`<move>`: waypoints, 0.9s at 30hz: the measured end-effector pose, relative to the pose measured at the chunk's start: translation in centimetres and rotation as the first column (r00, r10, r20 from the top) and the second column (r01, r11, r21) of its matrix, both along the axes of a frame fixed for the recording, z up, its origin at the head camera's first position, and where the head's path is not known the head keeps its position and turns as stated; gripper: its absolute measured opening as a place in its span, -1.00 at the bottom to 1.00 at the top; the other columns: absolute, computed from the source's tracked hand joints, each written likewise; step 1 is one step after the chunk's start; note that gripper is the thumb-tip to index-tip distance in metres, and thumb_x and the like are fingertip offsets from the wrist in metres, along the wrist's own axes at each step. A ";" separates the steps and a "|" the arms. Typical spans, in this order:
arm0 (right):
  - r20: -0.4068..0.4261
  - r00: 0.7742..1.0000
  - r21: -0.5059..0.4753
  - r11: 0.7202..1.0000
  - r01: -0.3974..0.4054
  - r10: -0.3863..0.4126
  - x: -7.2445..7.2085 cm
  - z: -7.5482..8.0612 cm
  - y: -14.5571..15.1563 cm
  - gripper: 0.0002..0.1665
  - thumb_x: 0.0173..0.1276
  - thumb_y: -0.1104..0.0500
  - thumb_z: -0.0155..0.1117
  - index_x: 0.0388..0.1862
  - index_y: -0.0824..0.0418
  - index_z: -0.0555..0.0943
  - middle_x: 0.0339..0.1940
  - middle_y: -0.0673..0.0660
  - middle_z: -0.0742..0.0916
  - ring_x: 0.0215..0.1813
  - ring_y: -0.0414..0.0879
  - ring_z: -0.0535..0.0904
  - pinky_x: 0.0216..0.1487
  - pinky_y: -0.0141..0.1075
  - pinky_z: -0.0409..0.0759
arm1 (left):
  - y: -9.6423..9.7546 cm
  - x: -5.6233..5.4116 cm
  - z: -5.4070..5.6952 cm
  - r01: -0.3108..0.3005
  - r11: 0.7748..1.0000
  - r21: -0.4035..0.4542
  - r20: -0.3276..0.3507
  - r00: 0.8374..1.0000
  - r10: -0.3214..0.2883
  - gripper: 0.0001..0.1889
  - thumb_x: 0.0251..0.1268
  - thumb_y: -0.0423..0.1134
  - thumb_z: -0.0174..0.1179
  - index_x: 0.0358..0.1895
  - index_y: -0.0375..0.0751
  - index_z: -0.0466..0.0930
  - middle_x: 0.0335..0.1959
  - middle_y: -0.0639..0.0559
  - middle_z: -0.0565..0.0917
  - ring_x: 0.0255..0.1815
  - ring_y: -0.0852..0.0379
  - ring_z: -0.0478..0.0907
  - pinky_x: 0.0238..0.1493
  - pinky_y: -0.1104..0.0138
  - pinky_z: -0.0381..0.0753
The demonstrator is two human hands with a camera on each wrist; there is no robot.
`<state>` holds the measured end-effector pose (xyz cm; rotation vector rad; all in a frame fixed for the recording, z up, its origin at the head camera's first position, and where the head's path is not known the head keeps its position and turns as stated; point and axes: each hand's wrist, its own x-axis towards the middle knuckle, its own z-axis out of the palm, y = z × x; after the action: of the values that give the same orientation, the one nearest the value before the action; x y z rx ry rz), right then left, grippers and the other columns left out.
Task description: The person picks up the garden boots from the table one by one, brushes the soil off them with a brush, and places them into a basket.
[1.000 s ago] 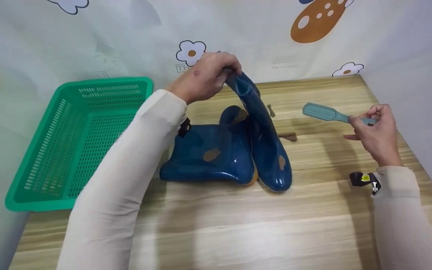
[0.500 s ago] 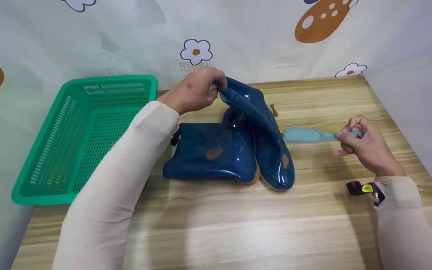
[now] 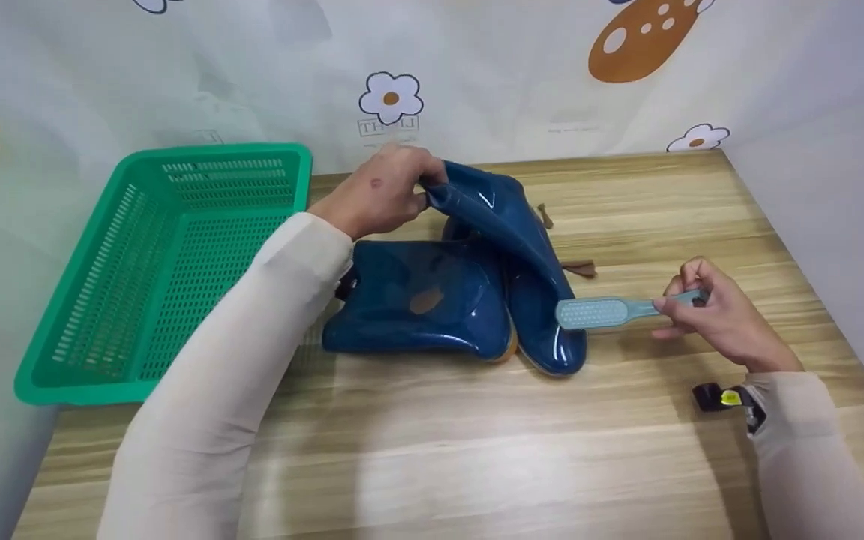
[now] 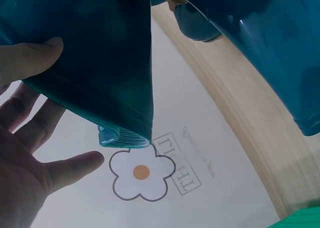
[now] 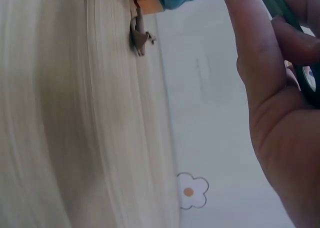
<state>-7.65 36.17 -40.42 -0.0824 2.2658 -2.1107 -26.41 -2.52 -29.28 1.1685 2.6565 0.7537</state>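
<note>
At the right side of my head view, the right hand point(image 3: 709, 311) pinches the handle of a pale blue-green brush point(image 3: 593, 313) between thumb and fingers. At the middle, the left hand point(image 3: 379, 187) grips the rim of a dark blue rubber boot point(image 3: 529, 240); my left wrist view shows the thumb on one side of the rubber and fingers beyond it.

That boot stands with its foot on the wood-grain surface point(image 3: 439, 465), toe toward me, its shaft folded over toward the left hand. Over the last second the brush has come down and across from well apart, so its head now overlaps the front of the foot and covers the brown spot I could see there. The left hand has lowered the shaft as well. I judge both hands are now in place for working the brush on this boot, though I cannot tell whether it touches the rubber.

Just beside it, a second boot point(image 3: 394, 277) lies on its side, a brown patch point(image 3: 426, 300) plain on its shaft. Farther out, small brown scraps point(image 3: 580, 268) lie behind the held boot, and a green plastic basket point(image 3: 94, 247) sits at the left.
</note>
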 end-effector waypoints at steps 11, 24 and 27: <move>-0.013 1.000 -0.023 1.000 0.018 -0.018 0.0 1.3 1.9 -0.60 0.33 0.62 0.10 -0.35 0.24 0.17 -0.36 0.08 0.55 -0.32 -0.16 0.62 -0.34 -0.13 0.71 | 0.1 0.3 -0.4 -0.006 1.000 -0.028 0.045 0.999 0.007 -0.84 0.39 -0.42 0.21 -0.11 -0.14 0.74 -0.16 0.03 0.68 -0.14 0.10 0.58 0.22 0.21 0.54; 0.027 0.999 -0.077 0.997 0.022 -0.020 -0.7 0.5 0.4 -0.60 0.36 0.60 0.08 -0.34 0.21 0.17 -0.39 0.05 0.54 -0.41 -0.23 0.53 -0.31 -0.12 0.72 | -0.4 0.2 0.5 -0.014 0.999 0.040 -0.008 1.000 0.015 -0.83 0.43 -0.48 0.13 -0.19 -0.23 0.71 -0.21 -0.03 0.63 -0.17 0.08 0.53 0.16 0.29 0.57; 0.033 0.999 -0.060 0.998 0.027 -0.025 -0.2 0.3 0.9 -0.59 0.35 0.62 0.05 -0.35 0.21 0.16 -0.40 0.03 0.53 -0.43 -0.24 0.52 -0.32 -0.14 0.72 | -0.8 0.2 0.6 -0.032 0.998 0.046 -0.010 0.999 0.033 -0.84 0.42 -0.47 0.13 -0.19 -0.23 0.72 -0.20 -0.02 0.64 -0.16 0.09 0.52 0.16 0.29 0.57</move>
<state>-7.82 37.09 -40.12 -0.0210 2.1980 -2.1766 -26.22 -3.31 -28.69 1.1457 2.6866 0.8200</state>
